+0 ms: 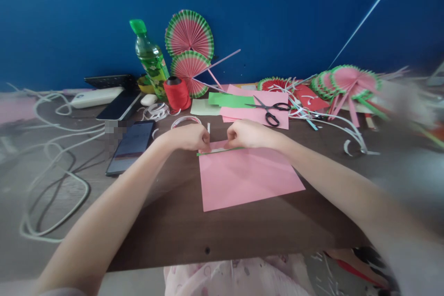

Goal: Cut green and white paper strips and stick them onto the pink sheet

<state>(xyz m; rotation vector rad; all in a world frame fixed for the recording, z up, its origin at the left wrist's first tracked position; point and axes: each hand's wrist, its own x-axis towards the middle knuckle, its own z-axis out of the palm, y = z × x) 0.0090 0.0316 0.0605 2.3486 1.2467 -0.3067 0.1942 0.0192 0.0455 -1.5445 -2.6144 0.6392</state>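
Observation:
A pink sheet of paper (246, 175) lies flat on the brown table in front of me. Along its far edge runs a narrow green strip (198, 154) with some white beside it. My left hand (192, 137) is closed, thumb and fingers pinching the far edge near the left corner. A short way to its right, my right hand (251, 134) is also curled shut on that edge. The fingertips partly hide the strip, so how it joins the sheet cannot be made out. A tape roll (186, 121) rests just behind my left hand.
Black-handled scissors (268, 110) lie on pink and green papers (231, 100) beyond my hands. Watermelon-coloured paper fans (189, 36) lean on the blue wall. A green-capped bottle (150, 58), red thread spool (177, 95), phone (132, 148) and white cables (58, 148) occupy the left.

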